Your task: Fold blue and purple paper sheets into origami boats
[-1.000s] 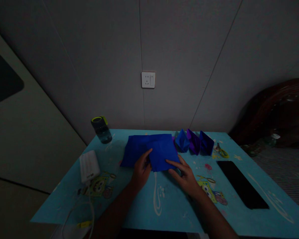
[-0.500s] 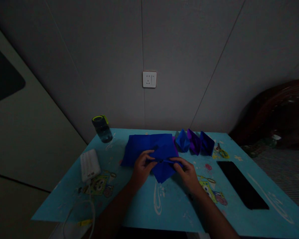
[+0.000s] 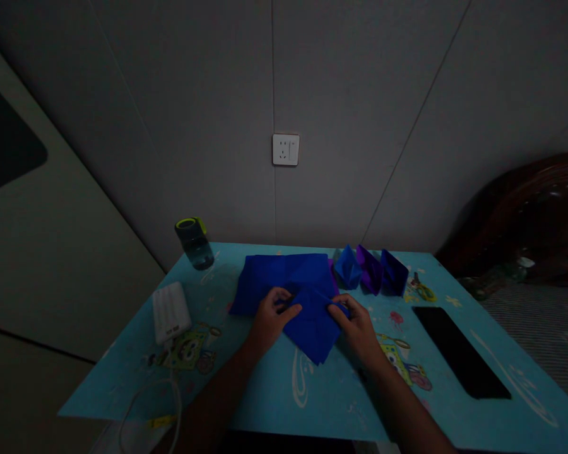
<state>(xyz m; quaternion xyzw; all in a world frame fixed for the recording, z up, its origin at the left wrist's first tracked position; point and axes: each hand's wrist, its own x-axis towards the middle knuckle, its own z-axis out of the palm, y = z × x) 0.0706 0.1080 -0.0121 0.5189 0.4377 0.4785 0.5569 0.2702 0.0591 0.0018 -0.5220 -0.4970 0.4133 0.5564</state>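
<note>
A folded piece of blue origami paper [image 3: 313,325] is held between my two hands, one corner pointing toward me. My left hand [image 3: 272,315] pinches its left side, thumb on top. On the right side my right hand [image 3: 357,321] grips it between thumb and fingers. Just behind lie flat blue paper sheets [image 3: 284,268], with a purple edge showing at their right. A light-blue folded paper shape [image 3: 347,268], a purple one [image 3: 369,270] and a dark-blue one [image 3: 394,272] stand in a row at the back right.
A water bottle [image 3: 195,244] stands at the back left, near a white power bank [image 3: 171,313] with a white cable [image 3: 174,384]. Right of my hands lies a long black object [image 3: 459,350]. Yellow-handled scissors [image 3: 423,289] rest by the paper shapes. The tablecloth [image 3: 331,403] is patterned light blue.
The blue paper in my hands has opened into a larger, flatter diamond, its front corner now closer to me. Both hands stay nearly in place, still gripping it.
</note>
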